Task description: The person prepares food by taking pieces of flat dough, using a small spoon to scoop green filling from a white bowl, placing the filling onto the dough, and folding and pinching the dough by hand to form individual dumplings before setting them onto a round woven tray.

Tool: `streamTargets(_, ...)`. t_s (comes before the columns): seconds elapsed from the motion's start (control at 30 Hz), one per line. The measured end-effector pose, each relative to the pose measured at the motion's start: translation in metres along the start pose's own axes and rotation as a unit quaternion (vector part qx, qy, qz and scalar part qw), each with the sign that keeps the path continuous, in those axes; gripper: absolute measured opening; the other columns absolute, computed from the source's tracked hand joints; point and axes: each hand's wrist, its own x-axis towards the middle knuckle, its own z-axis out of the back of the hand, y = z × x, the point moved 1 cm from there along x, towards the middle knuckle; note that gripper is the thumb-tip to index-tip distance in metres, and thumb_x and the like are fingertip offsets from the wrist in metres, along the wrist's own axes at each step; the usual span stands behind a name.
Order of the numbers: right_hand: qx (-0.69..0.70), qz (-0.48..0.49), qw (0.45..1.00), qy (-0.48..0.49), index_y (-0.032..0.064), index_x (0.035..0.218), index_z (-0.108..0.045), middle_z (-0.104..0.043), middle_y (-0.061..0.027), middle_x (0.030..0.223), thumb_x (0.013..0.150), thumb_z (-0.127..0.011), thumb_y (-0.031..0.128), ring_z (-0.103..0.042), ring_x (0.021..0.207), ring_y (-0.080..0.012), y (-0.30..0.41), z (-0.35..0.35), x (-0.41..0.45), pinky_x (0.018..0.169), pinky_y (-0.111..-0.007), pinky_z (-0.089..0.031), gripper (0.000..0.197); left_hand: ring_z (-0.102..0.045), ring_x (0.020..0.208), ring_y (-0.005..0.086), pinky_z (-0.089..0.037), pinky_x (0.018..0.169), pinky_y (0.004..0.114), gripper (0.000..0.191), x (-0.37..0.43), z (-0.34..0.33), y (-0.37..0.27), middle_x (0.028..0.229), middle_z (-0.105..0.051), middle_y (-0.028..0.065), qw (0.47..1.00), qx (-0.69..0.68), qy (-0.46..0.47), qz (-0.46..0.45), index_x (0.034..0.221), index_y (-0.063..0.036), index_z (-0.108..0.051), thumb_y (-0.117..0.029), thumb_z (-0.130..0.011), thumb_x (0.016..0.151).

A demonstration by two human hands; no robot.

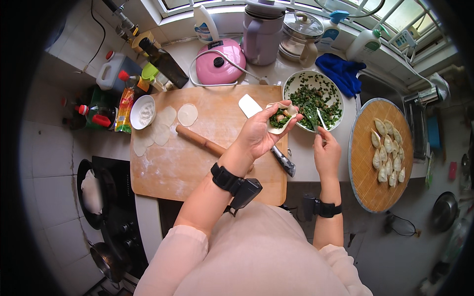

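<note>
My left hand (259,131) cups a round dumpling wrapper (276,130) with chopped green and meat filling (280,117) heaped on it. The wrapper lies unfolded across the palm and fingers. By its handle, my right hand (327,150) grips a translucent spoon (311,111), its bowl among the filling in a white bowl (288,87). A white utensil handle (321,119) also slants out of that filling. Below my left forearm, a wooden rolling pin (200,140) rests on the floured wooden board (170,181). A cleaver (249,105) lies partly under my left hand, its dark handle at the board's right edge.
Thin wrappers (187,114) and a small bowl of white flour (146,113) sit on the board's left. At right, a round tray (364,177) holds several folded dumplings (385,148). Behind stand a pink appliance (220,64), a lidded jug (261,40) and a blue cloth (339,72).
</note>
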Motion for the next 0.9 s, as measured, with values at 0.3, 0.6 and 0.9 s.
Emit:
streamTargets(0.3,0.038,0.376,0.925,0.029,0.0122,0.089,-0.066,-0.046,-0.0117,0.125,0.066,-0.074,0.008,-0.043,0.116,-0.0304,0.083,0.033,-0.015,0.091,-0.039,-0.038,0.025,-0.057,0.102,0.0216,-0.051,0.087,0.035,0.031,-0.018,-0.016,0.011,0.108,-0.056,0.0141,0.996,0.076,0.017,0.038,0.117,0.0006,-0.048,-0.019,-0.036,0.096)
streamTargets(0.6,0.153,0.301,0.939,0.057,0.0092,0.079,-0.064,-0.05,-0.0128,0.12,0.07,-0.071,0.009,-0.047,0.11,-0.0267,0.085,0.035,-0.022,0.088,-0.038,-0.038,0.011,-0.056,0.086,0.013,-0.047,0.075,0.025,0.038,-0.036,-0.02,0.019,0.095,-0.057,0.0042,0.954,0.28,0.08,0.068,0.108,-0.0039,-0.054,-0.037,-0.045,0.093)
streamTargets(0.9,0.236,0.247,0.938,0.054,0.0046,0.083,-0.063,-0.05,-0.0164,0.118,0.074,-0.067,0.008,-0.048,0.109,-0.0259,0.08,0.032,-0.023,0.084,-0.035,-0.043,0.011,-0.051,0.099,0.0112,-0.045,0.083,0.025,0.04,-0.048,-0.036,0.008,0.113,-0.053,0.0047,0.889,0.422,0.175,0.04,0.121,-0.0018,-0.048,-0.014,-0.06,0.085)
